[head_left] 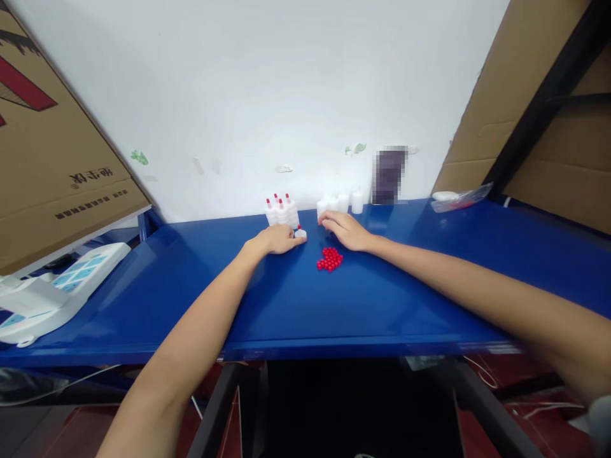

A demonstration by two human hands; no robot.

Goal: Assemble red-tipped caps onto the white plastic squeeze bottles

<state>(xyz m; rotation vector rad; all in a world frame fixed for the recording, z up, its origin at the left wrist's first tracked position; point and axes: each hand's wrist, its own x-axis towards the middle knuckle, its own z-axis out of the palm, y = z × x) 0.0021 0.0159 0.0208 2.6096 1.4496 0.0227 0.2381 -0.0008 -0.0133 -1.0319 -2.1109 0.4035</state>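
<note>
My left hand point(280, 239) is closed on a small white bottle point(300, 235) with a red tip, thumb and fingers at its sides. Just behind that hand stands a cluster of several white bottles with red tips point(281, 215). My right hand point(347, 231) has loosely bent fingers with a gap between thumb and fingertips, and I see nothing held in it. Its fingertips are close to several white bottles point(333, 203) without red tips; whether they touch is hard to tell. In front of my right hand lies a pile of small red caps point(330, 259).
The blue table point(305, 305) meets a white wall point(267, 95). One white bottle point(357, 202) stands at the right of its group. A white device point(62, 286) sits at the left, a clear plastic bag point(462, 198) at the back right. Cardboard point(62, 152) flanks the left side.
</note>
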